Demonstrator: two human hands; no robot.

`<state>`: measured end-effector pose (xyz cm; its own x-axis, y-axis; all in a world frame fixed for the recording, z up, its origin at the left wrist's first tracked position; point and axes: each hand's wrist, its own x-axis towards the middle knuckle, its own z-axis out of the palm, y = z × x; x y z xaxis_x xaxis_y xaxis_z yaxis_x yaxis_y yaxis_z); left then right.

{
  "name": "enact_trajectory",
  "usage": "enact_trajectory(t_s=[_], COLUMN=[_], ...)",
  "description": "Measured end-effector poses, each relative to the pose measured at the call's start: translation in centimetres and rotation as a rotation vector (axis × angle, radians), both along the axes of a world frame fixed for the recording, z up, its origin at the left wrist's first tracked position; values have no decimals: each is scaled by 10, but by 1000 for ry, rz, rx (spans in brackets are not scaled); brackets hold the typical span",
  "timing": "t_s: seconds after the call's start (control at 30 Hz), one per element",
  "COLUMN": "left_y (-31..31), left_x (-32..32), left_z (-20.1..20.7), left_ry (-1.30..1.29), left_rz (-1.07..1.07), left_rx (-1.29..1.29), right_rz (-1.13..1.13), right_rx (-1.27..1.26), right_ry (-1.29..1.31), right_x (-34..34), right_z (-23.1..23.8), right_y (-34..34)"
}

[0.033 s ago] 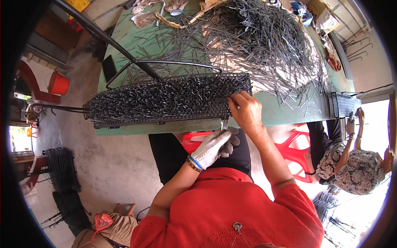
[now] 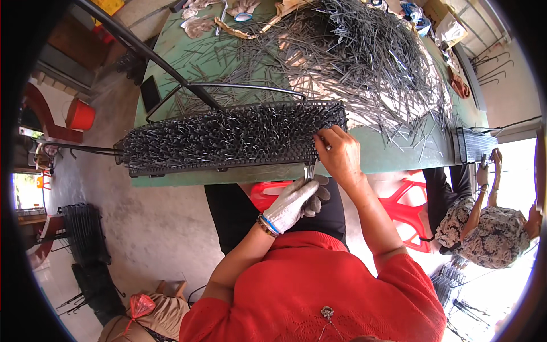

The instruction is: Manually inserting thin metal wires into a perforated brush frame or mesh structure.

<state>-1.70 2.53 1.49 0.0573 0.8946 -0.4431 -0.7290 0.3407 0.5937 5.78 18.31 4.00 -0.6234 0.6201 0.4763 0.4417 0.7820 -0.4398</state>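
The gloved left hand (image 2: 292, 202) is gripping a small bunch of thin dark strips (image 2: 309, 172), ends up; it is holding them just below the bare right hand (image 2: 341, 153), presumably to keep pieces within easy reach. The right hand is curling its fingers narrowly together at the right end of the long black rack (image 2: 199, 168), seemingly pinching; a glove would probably be making such a fine grip clumsier. From those fingers the rack is stretching leftward along the near edge of the green table (image 2: 399, 166), bristling with packed strips, and this position is likely keeping its length reachable. Above and left of the hands, a dark bar (image 2: 191, 89) is slanting down behind the rack. Beyond the hands, a loose heap of strips (image 2: 376, 48) is spreading over the tabletop, apparently serving as stock. Well right of the right hand, a co-worker (image 2: 490, 233) is reaching toward another black rack (image 2: 477, 145).

The glove is hiding the bunch's lower ends, so its count is staying unclear. The right fingers are covering most of what lies between them: something small is showing there, but I cannot tell what. Packed strips are concealing much of the near rack's perforated face, and the dark rim is cutting off the bar's upper end.
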Motion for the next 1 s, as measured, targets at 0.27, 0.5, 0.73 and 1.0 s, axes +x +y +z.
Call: enact_trajectory(t_s=[0.27,0.5,0.73,1.0], left_y=[1,1,2,2], left_x=[-1,-4,-5,-5], left_z=[2,-2,3,-7], left_ry=[-52,-94,-104,-152], left_rz=[22,11,30,30], left_rx=[-34,-14,-61,-33], right_rz=[29,59,-33,-38], right_rx=[-75,-84,-171,-191], right_ry=[267,399,426,439], right_x=[-8,-11,1,7], right_z=[2,10,4,-13], right_y=[1,4,2,-5])
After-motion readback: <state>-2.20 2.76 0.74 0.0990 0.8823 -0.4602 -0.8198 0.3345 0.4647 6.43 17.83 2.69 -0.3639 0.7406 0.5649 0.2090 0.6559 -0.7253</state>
